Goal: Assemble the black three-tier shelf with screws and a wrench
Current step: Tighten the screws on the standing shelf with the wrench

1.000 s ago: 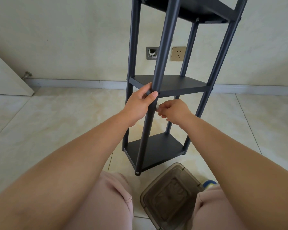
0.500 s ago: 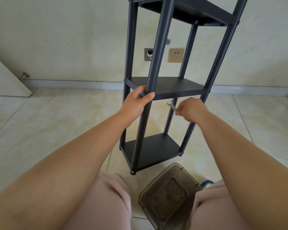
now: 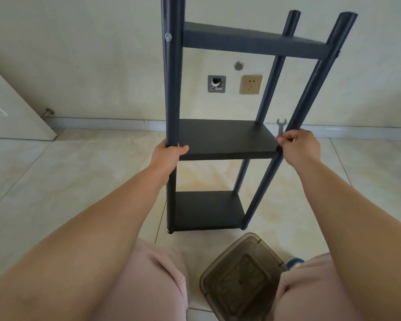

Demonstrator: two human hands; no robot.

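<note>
- Black three-tier shelf [image 3: 225,140]: stands upright on the tiled floor [image 3: 79,172], just before the wall.
- Left hand [image 3: 169,156]: closed around the near-left post at the middle tier.
- Right hand [image 3: 299,147]: fingers pinched on a small wrench [image 3: 281,127], its open end pointing up, beside the near-right post at the middle tier.
- Translucent brown bin [image 3: 241,276]: on the floor between the knees.
- Wall socket [image 3: 250,84]: behind the shelf.

Bin [image 3: 241,278] before shelf [image 3: 225,140]
</note>
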